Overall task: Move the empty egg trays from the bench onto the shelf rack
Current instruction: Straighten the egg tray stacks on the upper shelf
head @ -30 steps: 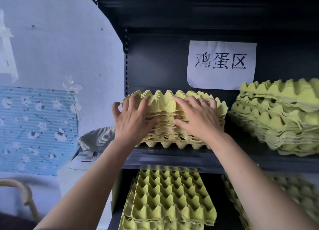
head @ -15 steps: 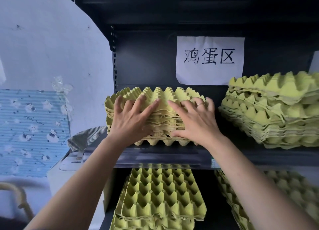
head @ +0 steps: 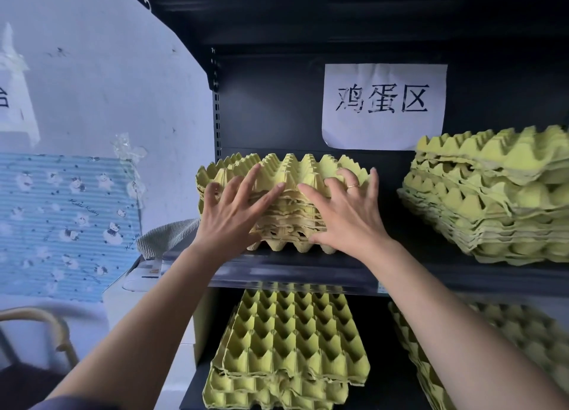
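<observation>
A stack of yellow egg trays [head: 295, 171] is sitting on the middle shelf [head: 308, 271] of the dark shelf rack [head: 271, 101], near its left end. Both hands are reaching up to it.

The left hand [head: 228, 212] is lying wide open, with its fingers spreading out straight and pressing on the front left of the stack. The right hand [head: 345, 215] is wide open too. Its fingers are spreading over the front right of the stack and its thumb is lying along the bottom tray. Neither hand is curling round anything. A thin ring [head: 353, 186] is showing on one finger of the right hand.

A white paper sign [head: 385, 104] with black writing is hanging on the back of the rack, just above the stack. A bigger stack of trays [head: 492, 200] is sitting on the same shelf, off to the right and apart from the first one. More trays [head: 292, 332] are lying on the shelf below, and another pile [head: 517, 332] is sitting at the lower right.

To the left of the rack, a blue sheet with little cats [head: 61, 224] is hanging on the wall. A striped cloth [head: 166, 237] is lying on a white box [head: 144, 277] beside the rack. Part of a chair [head: 40, 323] is showing in the lower left corner.
</observation>
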A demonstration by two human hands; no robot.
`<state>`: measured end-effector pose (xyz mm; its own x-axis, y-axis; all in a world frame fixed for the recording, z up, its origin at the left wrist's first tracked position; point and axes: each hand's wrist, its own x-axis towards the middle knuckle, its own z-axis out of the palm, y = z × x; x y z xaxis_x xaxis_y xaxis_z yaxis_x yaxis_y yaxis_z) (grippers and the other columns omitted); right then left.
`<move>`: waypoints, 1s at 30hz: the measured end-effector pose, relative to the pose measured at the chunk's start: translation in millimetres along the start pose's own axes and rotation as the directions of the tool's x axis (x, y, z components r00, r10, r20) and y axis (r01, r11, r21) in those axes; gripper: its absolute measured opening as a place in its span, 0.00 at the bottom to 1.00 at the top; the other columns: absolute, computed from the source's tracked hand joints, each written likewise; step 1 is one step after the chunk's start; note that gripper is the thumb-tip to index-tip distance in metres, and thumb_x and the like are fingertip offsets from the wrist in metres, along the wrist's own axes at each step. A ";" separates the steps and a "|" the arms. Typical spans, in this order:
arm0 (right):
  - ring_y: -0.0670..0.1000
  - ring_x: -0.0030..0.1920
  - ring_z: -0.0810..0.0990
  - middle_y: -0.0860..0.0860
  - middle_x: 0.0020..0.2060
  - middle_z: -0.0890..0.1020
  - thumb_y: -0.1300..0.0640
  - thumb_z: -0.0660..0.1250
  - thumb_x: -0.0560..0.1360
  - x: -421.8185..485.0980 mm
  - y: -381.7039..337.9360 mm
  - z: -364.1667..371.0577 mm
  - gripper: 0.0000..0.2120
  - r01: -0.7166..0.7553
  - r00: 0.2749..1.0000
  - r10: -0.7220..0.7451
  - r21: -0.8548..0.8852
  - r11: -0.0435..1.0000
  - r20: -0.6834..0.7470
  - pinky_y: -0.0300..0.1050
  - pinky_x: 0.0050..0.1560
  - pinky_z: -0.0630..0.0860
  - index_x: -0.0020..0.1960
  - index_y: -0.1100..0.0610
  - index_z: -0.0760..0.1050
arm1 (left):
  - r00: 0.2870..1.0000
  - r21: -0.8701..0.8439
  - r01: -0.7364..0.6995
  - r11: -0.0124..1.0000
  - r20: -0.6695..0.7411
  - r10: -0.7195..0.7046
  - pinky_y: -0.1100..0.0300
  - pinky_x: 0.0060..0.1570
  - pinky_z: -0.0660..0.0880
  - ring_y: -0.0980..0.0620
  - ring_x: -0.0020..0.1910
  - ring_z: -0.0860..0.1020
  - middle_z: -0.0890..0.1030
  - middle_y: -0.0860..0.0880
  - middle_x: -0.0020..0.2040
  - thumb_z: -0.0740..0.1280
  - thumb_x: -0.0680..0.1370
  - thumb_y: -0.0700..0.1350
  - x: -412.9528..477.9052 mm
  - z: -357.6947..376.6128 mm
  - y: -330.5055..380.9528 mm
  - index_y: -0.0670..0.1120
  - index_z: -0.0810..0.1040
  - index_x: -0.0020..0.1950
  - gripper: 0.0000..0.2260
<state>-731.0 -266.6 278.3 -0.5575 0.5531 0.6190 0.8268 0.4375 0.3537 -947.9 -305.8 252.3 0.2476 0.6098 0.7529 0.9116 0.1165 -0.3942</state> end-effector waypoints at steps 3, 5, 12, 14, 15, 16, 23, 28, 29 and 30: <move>0.63 0.70 0.62 0.58 0.62 0.73 0.35 0.75 0.60 4.1 -2.0 1.3 0.46 0.010 0.999 -0.009 0.014 1.000 -0.054 0.77 0.64 0.44 0.72 0.43 0.59 | 1.000 -0.010 0.009 1.000 0.014 -0.009 0.41 0.54 0.67 0.40 0.65 0.69 0.57 0.40 0.75 0.78 0.57 0.60 2.7 -4.0 -6.4 0.59 0.54 0.75 0.52; 0.63 0.68 0.64 0.58 0.60 0.75 0.35 0.76 0.58 8.2 -2.2 1.1 0.46 0.010 0.994 -0.010 0.003 1.000 -0.104 0.77 0.63 0.46 0.71 0.43 0.61 | 1.000 -0.016 0.014 1.000 -0.005 -0.014 0.40 0.55 0.66 0.40 0.65 0.69 0.58 0.40 0.75 0.78 0.58 0.59 4.0 -7.1 -9.4 0.58 0.54 0.75 0.51; 0.62 0.72 0.57 0.57 0.65 0.70 0.34 0.72 0.62 17.8 -14.6 -1.4 0.45 -0.021 0.997 0.020 -0.014 1.000 -0.074 0.76 0.64 0.41 0.72 0.42 0.55 | 1.000 -0.030 0.031 0.999 0.004 -0.031 0.40 0.60 0.61 0.40 0.68 0.67 0.57 0.40 0.75 0.79 0.58 0.57 3.4 -3.5 -20.8 0.59 0.52 0.74 0.52; 0.62 0.73 0.53 0.57 0.67 0.67 0.34 0.70 0.64 16.7 -16.6 2.9 0.45 -0.013 0.998 0.011 -0.030 0.999 -0.054 0.76 0.65 0.39 0.73 0.41 0.50 | 0.999 -0.029 0.039 0.999 0.007 -0.038 0.39 0.62 0.61 0.39 0.68 0.67 0.57 0.40 0.75 0.79 0.59 0.56 0.4 2.8 -19.2 0.59 0.51 0.74 0.52; 0.62 0.73 0.52 0.57 0.68 0.66 0.34 0.70 0.65 16.1 -16.3 3.8 0.45 -0.014 0.998 0.012 -0.038 0.999 -0.054 0.75 0.65 0.39 0.73 0.41 0.49 | 0.999 -0.036 0.044 0.998 0.006 -0.044 0.38 0.62 0.60 0.39 0.68 0.67 0.57 0.40 0.75 0.79 0.59 0.55 0.0 4.8 -18.2 0.59 0.51 0.74 0.52; 0.62 0.74 0.51 0.57 0.68 0.65 0.33 0.69 0.65 15.6 -16.2 3.8 0.45 -0.016 0.998 0.013 -0.045 0.999 -0.054 0.75 0.65 0.39 0.73 0.41 0.49 | 0.999 -0.046 0.046 0.998 0.005 -0.045 0.38 0.63 0.60 0.39 0.69 0.66 0.57 0.40 0.75 0.79 0.59 0.55 0.1 6.1 -17.9 0.59 0.51 0.74 0.52; 0.64 0.75 0.52 0.61 0.74 0.58 0.34 0.72 0.64 13.3 -23.7 0.6 0.47 -0.051 0.992 0.052 0.005 0.999 -0.112 0.75 0.65 0.41 0.75 0.44 0.52 | 0.993 -0.316 0.091 0.944 -0.047 -0.111 0.37 0.65 0.53 0.41 0.71 0.61 0.61 0.45 0.74 0.73 0.69 0.55 2.9 -2.1 -24.1 0.58 0.62 0.70 0.33; 0.64 0.72 0.62 0.63 0.72 0.62 0.40 0.76 0.62 21.2 -53.5 -3.6 0.49 0.039 0.955 -0.012 0.085 0.996 -0.298 0.68 0.68 0.50 0.75 0.51 0.57 | 0.898 -0.589 0.297 0.751 -0.095 -0.429 0.43 0.62 0.58 0.41 0.66 0.65 0.68 0.46 0.68 0.64 0.72 0.50 -6.2 -2.6 -50.1 0.53 0.69 0.68 0.24; 0.63 0.73 0.59 0.63 0.73 0.59 0.39 0.75 0.63 25.7 -61.5 -6.6 0.51 0.058 0.962 -0.032 0.088 0.994 -0.271 0.67 0.69 0.47 0.76 0.51 0.53 | 0.865 -0.652 0.348 0.674 -0.054 -0.499 0.44 0.62 0.60 0.41 0.66 0.65 0.68 0.46 0.68 0.64 0.72 0.50 -8.7 -1.3 -55.6 0.52 0.69 0.68 0.24; 0.63 0.74 0.54 0.62 0.75 0.54 0.38 0.74 0.64 30.7 -69.4 -9.5 0.53 0.069 0.973 -0.049 0.084 0.994 -0.224 0.66 0.70 0.43 0.77 0.50 0.47 | 0.828 -0.720 0.390 0.574 0.000 -0.561 0.45 0.62 0.61 0.42 0.66 0.65 0.68 0.45 0.68 0.63 0.71 0.51 -10.9 1.6 -60.7 0.52 0.68 0.69 0.25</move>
<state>-804.7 -286.7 279.4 -0.5662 0.3582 0.7424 0.7769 0.5330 0.3353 -1006.4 -318.3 267.2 -0.3067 0.4397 0.8441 0.8561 -0.2600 0.4465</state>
